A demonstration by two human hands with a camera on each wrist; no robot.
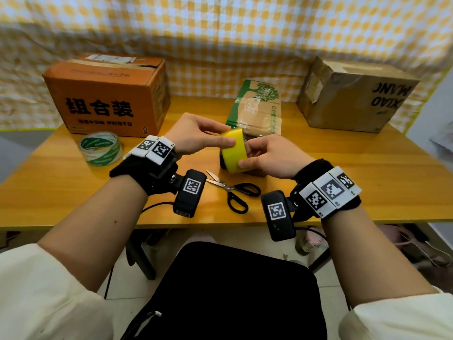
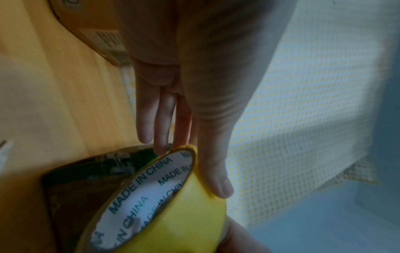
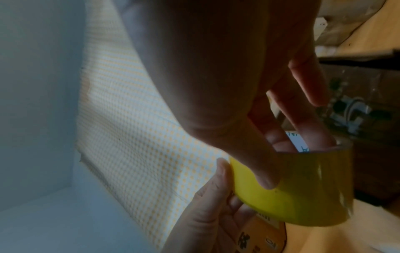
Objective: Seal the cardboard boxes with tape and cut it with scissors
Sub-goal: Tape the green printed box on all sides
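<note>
Over wooden table (image 1: 343, 173), left hand (image 1: 196, 133), right hand (image 1: 272, 158) grip yellow tape roll (image 1: 232, 153).

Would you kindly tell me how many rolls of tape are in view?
2. The yellow roll is held by both hands above the table; the green-and-white roll lies on the table beside the orange box.

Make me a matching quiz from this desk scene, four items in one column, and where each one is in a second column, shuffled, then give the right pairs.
Items
1. yellow tape roll
2. scissors
3. green and white tape roll
4. orange box

Places
A. flat on the table, near its front edge, between the two wrists
B. at the back left of the table
C. held up between the left hand and the right hand
D. on the table just in front of the orange box

Pairs: 1-C, 2-A, 3-D, 4-B
</note>
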